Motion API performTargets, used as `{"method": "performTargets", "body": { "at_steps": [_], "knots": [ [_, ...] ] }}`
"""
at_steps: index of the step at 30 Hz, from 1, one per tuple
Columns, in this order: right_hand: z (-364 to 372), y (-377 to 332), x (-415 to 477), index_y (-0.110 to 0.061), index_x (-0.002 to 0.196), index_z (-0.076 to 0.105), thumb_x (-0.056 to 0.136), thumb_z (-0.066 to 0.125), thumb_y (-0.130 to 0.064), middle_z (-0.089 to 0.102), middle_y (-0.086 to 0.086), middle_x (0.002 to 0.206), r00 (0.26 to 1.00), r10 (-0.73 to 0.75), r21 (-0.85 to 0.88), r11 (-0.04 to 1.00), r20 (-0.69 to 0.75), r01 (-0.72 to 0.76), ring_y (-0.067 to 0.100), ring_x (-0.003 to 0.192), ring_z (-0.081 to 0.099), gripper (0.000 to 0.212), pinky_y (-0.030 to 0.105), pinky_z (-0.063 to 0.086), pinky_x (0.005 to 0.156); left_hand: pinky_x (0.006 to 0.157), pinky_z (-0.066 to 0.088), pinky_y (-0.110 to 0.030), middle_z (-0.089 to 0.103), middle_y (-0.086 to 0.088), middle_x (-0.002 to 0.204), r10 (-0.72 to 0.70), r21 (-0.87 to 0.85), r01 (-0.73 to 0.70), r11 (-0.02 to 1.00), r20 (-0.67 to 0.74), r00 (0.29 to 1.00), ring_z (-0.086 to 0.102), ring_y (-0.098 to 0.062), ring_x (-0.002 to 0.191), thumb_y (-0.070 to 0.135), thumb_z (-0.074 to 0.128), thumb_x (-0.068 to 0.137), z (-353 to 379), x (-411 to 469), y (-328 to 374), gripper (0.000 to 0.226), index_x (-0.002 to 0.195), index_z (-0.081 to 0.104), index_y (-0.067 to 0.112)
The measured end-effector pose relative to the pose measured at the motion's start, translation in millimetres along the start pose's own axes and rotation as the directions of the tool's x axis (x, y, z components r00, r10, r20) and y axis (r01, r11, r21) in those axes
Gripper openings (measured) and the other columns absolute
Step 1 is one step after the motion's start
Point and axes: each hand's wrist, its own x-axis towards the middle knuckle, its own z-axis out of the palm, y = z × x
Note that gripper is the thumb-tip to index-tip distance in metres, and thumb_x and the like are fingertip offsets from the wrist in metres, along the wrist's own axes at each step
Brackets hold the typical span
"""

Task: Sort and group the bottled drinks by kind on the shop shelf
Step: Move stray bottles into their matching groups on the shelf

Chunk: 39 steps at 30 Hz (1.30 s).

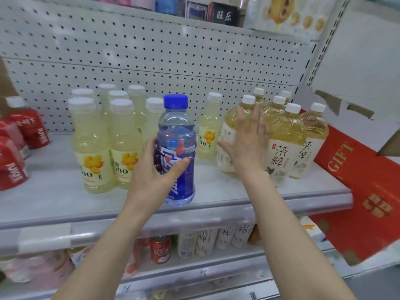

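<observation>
A: Hands, quick?

B: My left hand [151,174] grips the blue-capped bottle [176,135] round the label, thumb across the front. My right hand [249,144] is flat, fingers straight, pressed on the front tea bottle [227,148]. It grasps nothing.

A: Where's the bottle?

B: Upright near the front edge of the shelf [54,191], about mid-length. The pale lemon bottles [91,144] are toward the left end, the amber tea group at the right end. One stray lemon bottle [208,135] stands further back, beside the tea.

A: Handling?

B: Clear ribbed plastic, looks full, so I'd judge it fairly heavy and stiff. The glossy film label is probably slick. Take it mid-label, not by the cap. The tea bottles are squat with faceted shoulders and white caps.
</observation>
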Motion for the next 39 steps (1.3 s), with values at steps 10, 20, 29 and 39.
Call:
{"method": "performTargets", "body": {
  "at_steps": [10,20,29,39],
  "knots": [
    [1,-89,56,-0.013,0.163,-0.001,0.104,0.049,-0.008,0.028,0.021,0.159,0.976,0.175,0.518,0.828,0.130,-0.217,0.035,0.146,0.030,0.078,0.043,0.031,0.114,0.083,0.053,-0.015,0.068,0.025,0.112,-0.018,-0.033,0.019,0.999,0.018,1.000,0.066,0.003,0.103,0.047,0.083,0.075,-32,-21,1,0.060,0.126,0.054,0.038],
    [16,-109,61,-0.021,0.146,0.037,0.107,0.047,-0.018,0.053,0.008,0.141,0.985,0.026,0.722,0.677,0.169,-0.142,0.026,0.109,0.059,0.041,0.039,0.047,0.089,0.085,0.057,-0.023,0.071,0.014,0.117,-0.021,-0.003,0.021,1.000,-0.170,0.985,0.068,-0.007,0.106,0.054,0.083,0.069,-73,-36,1,0.075,0.134,0.054,0.030],
    [10,-125,51,-0.031,0.149,0.037,0.108,0.049,-0.035,0.058,-0.009,0.128,0.932,-0.267,0.861,0.501,0.244,-0.082,0.022,0.116,0.063,0.043,0.044,0.052,0.099,0.087,0.055,-0.028,0.069,0.018,0.119,-0.048,-0.005,0.048,0.999,-0.257,0.965,0.066,-0.004,0.109,0.044,0.083,0.075,-79,-33,3,0.067,0.134,0.052,0.037],
    [-57,-165,1,-0.024,0.141,0.053,0.103,0.047,-0.035,0.060,-0.004,0.124,0.973,-0.127,0.882,0.412,-0.193,0.229,0.011,0.112,0.059,0.039,0.042,0.051,0.097,0.083,0.055,-0.015,0.069,0.021,0.119,-0.035,0.036,0.049,0.998,-0.320,0.947,0.066,0.000,0.108,0.047,0.079,0.073,-98,-47,4,0.073,0.139,0.049,0.036]
  ]
}}
